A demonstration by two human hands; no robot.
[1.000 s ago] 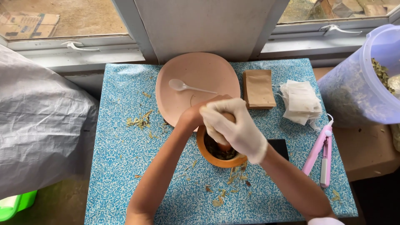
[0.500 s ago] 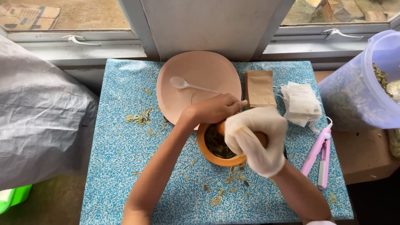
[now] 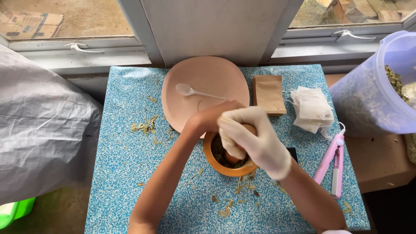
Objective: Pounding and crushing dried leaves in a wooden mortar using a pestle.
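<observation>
Mortar (image 3: pixel 225 167): orange bowl, mid-worktop, half under both hands; likely heavy, rigid, brittle if dropped. Hold by the outer wall.
Pestle (image 3: pixel 247 130): only an orange-brown tip shows; judged stiff and smooth. Grip the upper shaft.
Right hand (image 3: pixel 253 141): gloved, fingers curled tight around the pestle, above the bowl.
Left hand (image 3: pixel 212 117): bare, fingers bent at the far rim; whether it grips, cannot tell.
Herbs (image 3: pixel 222 155): dry, light, crumbly; flakes scattered on the worktop (image 3: pixel 125 173).
Nearby: plate (image 3: pixel 206 78) with spoon (image 3: pixel 190 91) touching the far side; brown packets (image 3: pixel 268 93), filter bags (image 3: pixel 313 109), pink sealer (image 3: pixel 331 162) right; tub (image 3: pixel 377 91) at the edge.
Obstruction: plate crowds the far rim.
</observation>
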